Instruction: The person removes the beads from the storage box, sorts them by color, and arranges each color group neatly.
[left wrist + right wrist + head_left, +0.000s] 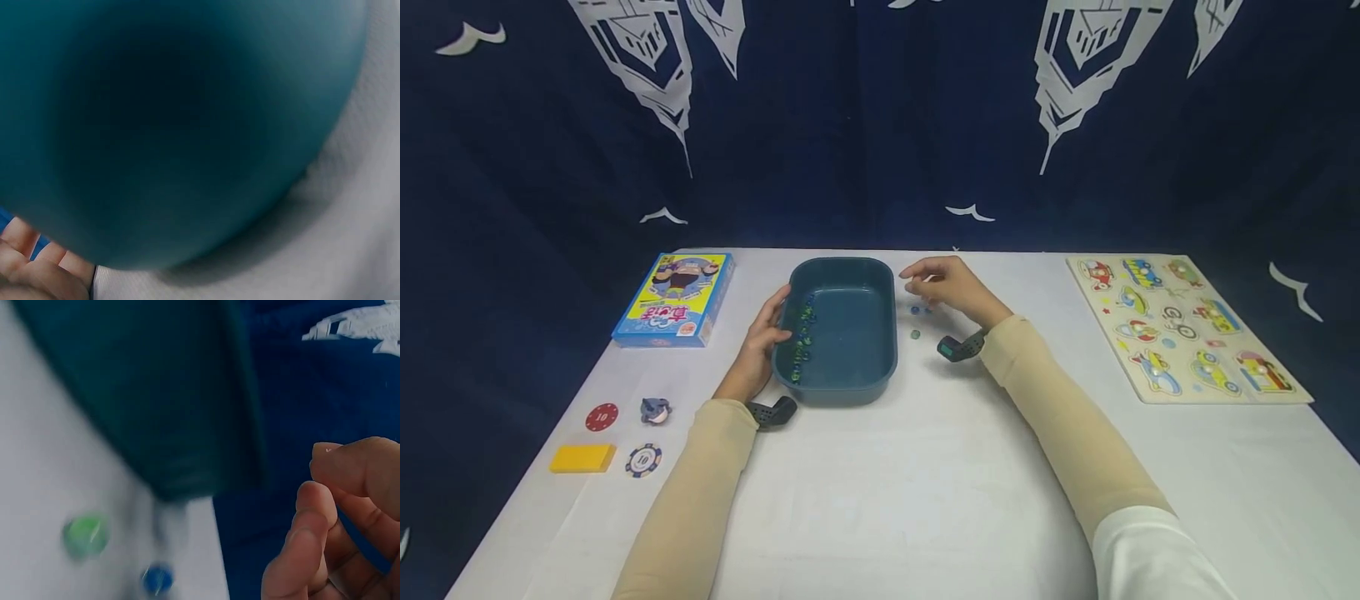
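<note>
A deep teal plastic tub (850,333) stands in the middle of the table. Blue and green glass marbles (802,340) lie in a row along its left inner side. My left hand (756,354) grips the tub's left wall, thumb at the rim; in the left wrist view its bent fingers (47,269) show beside the tub's underside. My right hand (953,289) hovers just right of the tub's far right corner, fingers loosely bent, with nothing visible between thumb and fingertips (315,500). Below it on the cloth lie a green marble (86,535) and blue marbles (157,579).
A blue and yellow card box (673,300) lies at the back left. Nearer are a red chip (602,417), a small shark figure (655,410), a yellow block (582,458) and a white-and-blue chip (643,460). A wooden picture puzzle board (1180,333) lies at right.
</note>
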`<state>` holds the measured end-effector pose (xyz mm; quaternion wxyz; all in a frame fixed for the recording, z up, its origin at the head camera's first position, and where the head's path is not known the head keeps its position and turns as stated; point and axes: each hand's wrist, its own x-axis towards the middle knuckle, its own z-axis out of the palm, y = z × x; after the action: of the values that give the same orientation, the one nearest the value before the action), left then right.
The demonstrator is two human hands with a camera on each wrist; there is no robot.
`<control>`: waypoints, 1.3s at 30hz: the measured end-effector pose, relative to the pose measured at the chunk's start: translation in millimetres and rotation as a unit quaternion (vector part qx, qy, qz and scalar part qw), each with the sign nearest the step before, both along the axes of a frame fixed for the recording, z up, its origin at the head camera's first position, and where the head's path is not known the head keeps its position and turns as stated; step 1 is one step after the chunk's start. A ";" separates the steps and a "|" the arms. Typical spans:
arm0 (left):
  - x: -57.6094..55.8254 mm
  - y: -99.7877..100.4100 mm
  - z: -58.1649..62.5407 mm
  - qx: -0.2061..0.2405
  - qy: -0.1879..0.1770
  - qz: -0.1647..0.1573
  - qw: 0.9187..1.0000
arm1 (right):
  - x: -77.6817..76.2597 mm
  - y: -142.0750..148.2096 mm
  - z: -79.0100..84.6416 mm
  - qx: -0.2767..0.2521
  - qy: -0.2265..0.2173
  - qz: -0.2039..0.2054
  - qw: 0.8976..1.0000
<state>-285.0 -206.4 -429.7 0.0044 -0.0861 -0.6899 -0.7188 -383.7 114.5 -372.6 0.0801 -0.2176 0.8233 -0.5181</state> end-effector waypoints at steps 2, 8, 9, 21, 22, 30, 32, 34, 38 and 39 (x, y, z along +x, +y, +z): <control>-0.8 0.8 0.3 0.001 0.001 0.000 1.000 | -0.3 -11.9 12.0 -0.001 0.000 0.028 1.000; -4.6 3.9 0.5 0.002 -0.003 -0.004 1.000 | 0.3 -51.0 40.6 0.015 -0.015 0.112 0.993; -5.0 4.1 0.3 0.003 -0.004 -0.005 1.000 | 0.4 -57.7 43.1 0.021 -0.020 0.123 0.992; -5.3 3.6 0.5 0.003 -0.008 -0.008 1.000 | -10.6 -115.0 28.0 0.068 -0.095 0.152 0.982; -5.2 3.5 0.7 0.004 -0.006 -0.009 1.000 | -11.2 -117.9 26.8 0.071 -0.102 0.149 0.981; -3.2 2.0 1.0 0.012 -0.004 -0.008 1.000 | -13.2 -136.3 17.3 0.075 -0.167 0.106 0.977; -2.7 1.9 1.3 0.009 -0.005 -0.008 1.000 | -12.4 -139.9 14.2 0.066 -0.186 0.083 0.977; -2.4 1.5 1.3 0.008 -0.007 -0.007 1.000 | -11.0 -143.1 11.7 0.065 -0.192 0.068 0.977; -2.2 0.0 0.5 0.013 -0.011 -0.011 1.000 | -8.5 -148.3 5.5 0.083 -0.171 0.077 0.979; -2.1 -0.4 0.4 0.016 -0.012 -0.011 1.000 | -7.8 -149.3 4.1 0.092 -0.160 0.082 0.979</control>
<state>-287.2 -206.9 -429.3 -0.0106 -0.0856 -0.6776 -0.7303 -391.5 -34.9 -368.5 0.2724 -0.1901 0.8235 -0.4599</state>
